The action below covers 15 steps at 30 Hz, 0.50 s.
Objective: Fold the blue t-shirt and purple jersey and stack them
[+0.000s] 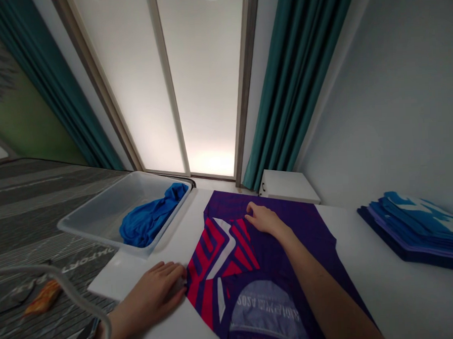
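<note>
White tabletop (400, 302). Purple-and-red jersey (232, 270) lies flat mid-table, between the hands. Plastic bin (96, 217) at far left corner, crumpled blue shirt (149, 216) inside. Stack of folded jerseys (415, 230) at right, well apart from the jersey. Left hand (149, 295) at the jersey's left edge, fingers together and curled; cannot tell whether clamped on the cloth. Right hand (263, 219) rests on the jersey's upper part, fingers slightly apart, lying flat.
</note>
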Each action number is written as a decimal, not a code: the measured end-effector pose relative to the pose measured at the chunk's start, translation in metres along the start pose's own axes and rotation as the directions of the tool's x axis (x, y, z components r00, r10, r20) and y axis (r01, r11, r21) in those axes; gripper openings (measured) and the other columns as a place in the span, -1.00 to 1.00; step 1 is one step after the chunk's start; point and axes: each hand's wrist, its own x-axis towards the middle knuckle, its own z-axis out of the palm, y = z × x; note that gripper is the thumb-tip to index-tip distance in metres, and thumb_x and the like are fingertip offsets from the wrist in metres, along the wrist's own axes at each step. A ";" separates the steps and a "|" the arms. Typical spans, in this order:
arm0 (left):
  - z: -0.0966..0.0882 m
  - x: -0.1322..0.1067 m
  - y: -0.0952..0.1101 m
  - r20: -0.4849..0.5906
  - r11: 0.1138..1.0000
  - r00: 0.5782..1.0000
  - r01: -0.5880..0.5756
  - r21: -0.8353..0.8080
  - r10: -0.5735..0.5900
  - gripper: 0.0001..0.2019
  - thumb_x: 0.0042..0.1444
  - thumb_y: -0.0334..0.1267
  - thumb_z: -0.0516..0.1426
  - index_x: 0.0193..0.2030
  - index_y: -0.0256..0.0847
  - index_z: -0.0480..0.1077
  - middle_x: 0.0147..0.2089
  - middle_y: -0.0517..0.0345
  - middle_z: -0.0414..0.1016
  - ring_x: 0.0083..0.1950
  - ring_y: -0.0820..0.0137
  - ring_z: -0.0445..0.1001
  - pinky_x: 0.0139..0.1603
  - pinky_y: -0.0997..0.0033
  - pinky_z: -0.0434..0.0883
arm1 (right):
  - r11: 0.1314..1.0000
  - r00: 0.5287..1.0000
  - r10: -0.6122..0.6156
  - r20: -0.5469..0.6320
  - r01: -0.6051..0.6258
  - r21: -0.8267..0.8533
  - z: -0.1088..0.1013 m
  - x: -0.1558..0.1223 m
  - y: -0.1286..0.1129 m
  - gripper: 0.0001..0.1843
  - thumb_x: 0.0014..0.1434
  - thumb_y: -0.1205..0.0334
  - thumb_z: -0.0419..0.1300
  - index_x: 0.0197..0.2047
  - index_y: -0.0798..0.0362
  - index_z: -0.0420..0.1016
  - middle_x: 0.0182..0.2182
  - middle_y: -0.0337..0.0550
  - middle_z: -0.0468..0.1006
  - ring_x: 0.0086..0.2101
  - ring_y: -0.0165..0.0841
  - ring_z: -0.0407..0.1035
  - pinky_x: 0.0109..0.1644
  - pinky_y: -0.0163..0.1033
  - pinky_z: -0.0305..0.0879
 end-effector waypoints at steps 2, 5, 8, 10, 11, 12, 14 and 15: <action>0.005 0.000 -0.004 -0.010 1.000 1.000 -0.024 0.003 0.024 -0.87 0.25 -0.30 -0.03 -0.24 -0.14 0.33 -0.29 0.14 0.46 -0.25 0.30 0.43 -0.15 0.30 0.27 | 1.000 0.998 -0.015 -0.060 0.015 0.003 0.010 0.002 -0.008 -0.71 0.32 0.05 0.01 0.06 -0.07 0.30 -0.03 -0.08 0.53 -0.09 -0.22 0.43 -0.18 -0.22 0.20; 0.012 -0.002 -0.009 -0.037 1.000 0.999 -0.022 0.002 0.022 -0.83 0.28 -0.30 -0.06 -0.27 -0.14 0.33 -0.32 0.14 0.44 -0.28 0.32 0.41 -0.19 0.32 0.27 | 0.999 0.994 -0.034 -0.100 0.035 0.000 0.022 0.004 -0.014 -0.76 0.32 0.07 0.02 0.01 -0.09 0.33 -0.02 -0.12 0.53 -0.07 -0.22 0.43 -0.16 -0.21 0.20; 0.014 -0.003 -0.009 -0.051 1.000 0.999 -0.001 -0.014 0.000 -0.83 0.27 -0.32 -0.05 -0.28 -0.14 0.34 -0.32 0.14 0.45 -0.29 0.32 0.40 -0.23 0.34 0.27 | 0.999 0.993 -0.042 -0.110 0.041 -0.006 0.026 0.005 -0.015 -0.83 0.31 0.11 0.04 -0.09 -0.09 0.38 -0.09 -0.16 0.56 -0.11 -0.22 0.45 -0.19 -0.22 0.20; 0.013 -0.003 -0.008 -0.053 1.000 0.999 0.006 -0.026 -0.007 -0.84 0.25 -0.33 -0.04 -0.30 -0.14 0.34 -0.34 0.15 0.45 -0.30 0.32 0.40 -0.24 0.35 0.27 | 0.999 0.993 -0.040 -0.108 0.039 -0.008 0.027 0.005 -0.014 -0.85 0.31 0.13 0.03 -0.14 -0.09 0.39 -0.13 -0.18 0.57 -0.14 -0.24 0.46 -0.20 -0.23 0.20; 0.012 -0.003 -0.007 -0.053 0.999 0.999 0.005 -0.033 -0.007 -0.84 0.25 -0.33 -0.04 -0.30 -0.14 0.34 -0.34 0.15 0.45 -0.30 0.32 0.40 -0.24 0.35 0.28 | 0.999 0.994 -0.038 -0.106 0.037 -0.009 0.027 0.006 -0.014 -0.86 0.31 0.15 0.03 -0.15 -0.08 0.39 -0.14 -0.18 0.57 -0.15 -0.24 0.46 -0.21 -0.23 0.20; 0.011 -0.003 -0.006 -0.056 0.999 0.998 0.005 -0.042 -0.008 -0.84 0.25 -0.32 -0.04 -0.30 -0.14 0.34 -0.34 0.15 0.45 -0.30 0.32 0.41 -0.24 0.35 0.28 | 0.999 0.994 -0.036 -0.105 0.035 -0.011 0.027 0.006 -0.013 -0.86 0.31 0.16 0.02 -0.16 -0.08 0.39 -0.15 -0.18 0.58 -0.16 -0.25 0.47 -0.22 -0.24 0.19; 0.011 -0.003 -0.005 -0.067 0.998 0.997 0.018 -0.063 -0.023 -0.84 0.26 -0.30 -0.04 -0.27 -0.14 0.35 -0.33 0.14 0.46 -0.28 0.32 0.43 -0.22 0.35 0.29 | 1.000 0.995 -0.029 -0.100 0.028 -0.013 0.027 0.007 -0.013 -0.85 0.32 0.18 0.01 -0.16 -0.07 0.39 -0.16 -0.16 0.58 -0.17 -0.25 0.47 -0.22 -0.24 0.19; 0.010 -0.003 -0.006 -0.076 0.997 0.996 0.034 -0.071 -0.040 -0.84 0.27 -0.28 -0.04 -0.24 -0.14 0.35 -0.31 0.14 0.47 -0.28 0.32 0.43 -0.22 0.35 0.30 | 1.000 0.995 -0.026 -0.097 0.025 -0.013 0.027 0.008 -0.012 -0.85 0.33 0.18 0.01 -0.15 -0.06 0.39 -0.16 -0.15 0.58 -0.17 -0.25 0.47 -0.23 -0.25 0.18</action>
